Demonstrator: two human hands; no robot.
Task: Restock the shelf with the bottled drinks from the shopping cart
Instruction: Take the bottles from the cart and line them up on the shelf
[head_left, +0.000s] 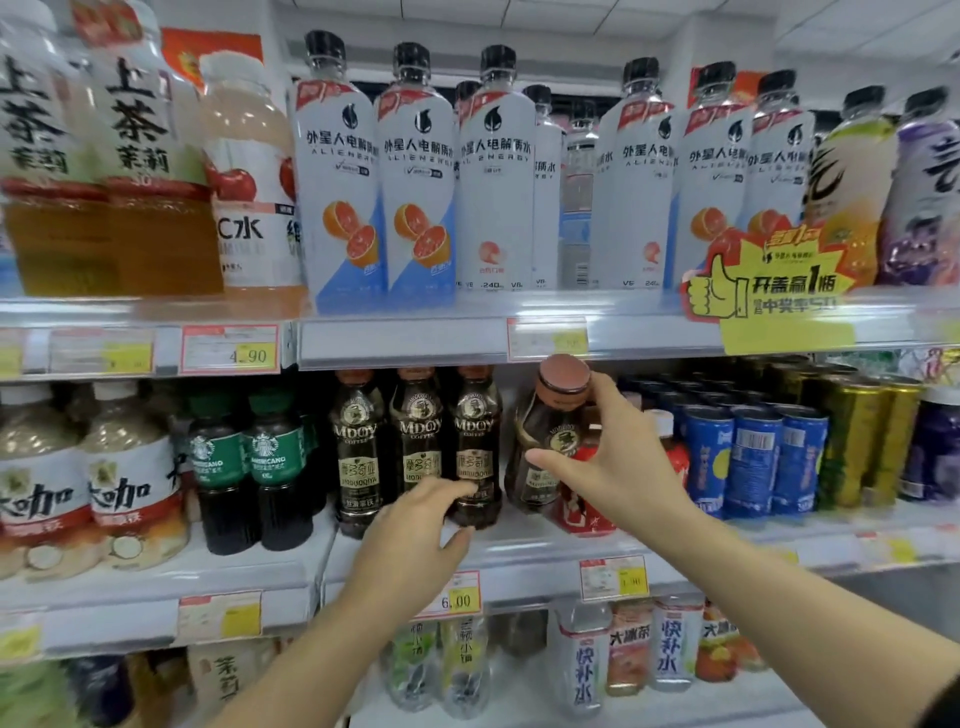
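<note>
My right hand (613, 467) grips a dark coffee bottle with a brown cap (545, 431), tilted to the right, in a gap on the middle shelf (519, 551). To its left, three matching upright coffee bottles stand in a row. My left hand (415, 530) holds the lower part of the rightmost one (475, 441), thumb and fingers curled round it. The shopping cart is out of view.
Green-labelled coffee bottles (249, 462) stand left of the row, a red can (587, 509) and blue cans (753, 457) right of it. White electrolyte bottles (415, 176) fill the top shelf, its edge (405, 338) just above the tilted cap. More bottles sit on the shelf below.
</note>
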